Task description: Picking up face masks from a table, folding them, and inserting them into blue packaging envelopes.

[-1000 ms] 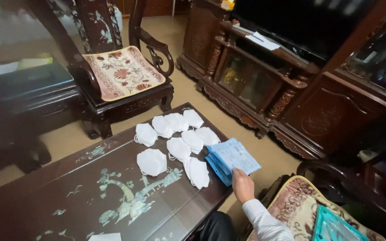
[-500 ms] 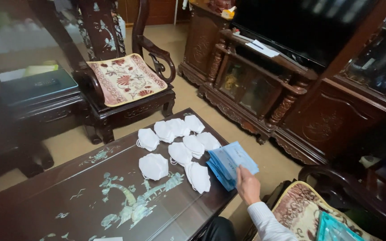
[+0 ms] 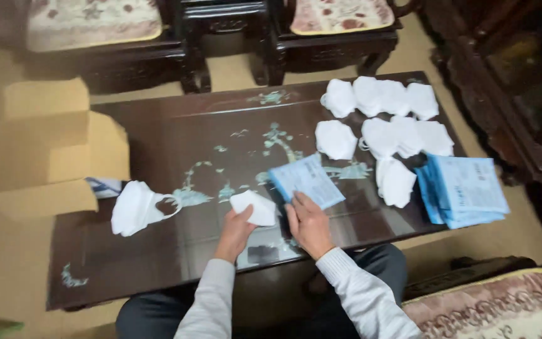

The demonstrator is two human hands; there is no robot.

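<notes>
The fingers of the left hand [image 3: 236, 229] are clamped on a folded white mask [image 3: 254, 206], lifted just off the bench [image 3: 177, 138] near the middle of its near edge. Just beside it, the right hand [image 3: 308, 221] lies with fingers together, flat on the lower end of a pale blue packet [image 3: 306, 180], apparently pinning it so the mask can meet its mouth. Toward the near left corner a lone white mask [image 3: 134, 207] lies with its ear loop spread, next to an open cardboard box [image 3: 51, 150] that overlaps the left edge. Along the far right edge, loose white masks [image 3: 384, 119] are laid out flat and overlapping. A stack of blue packets [image 3: 462, 190] sits at the near right corner, within easy reach.
</notes>
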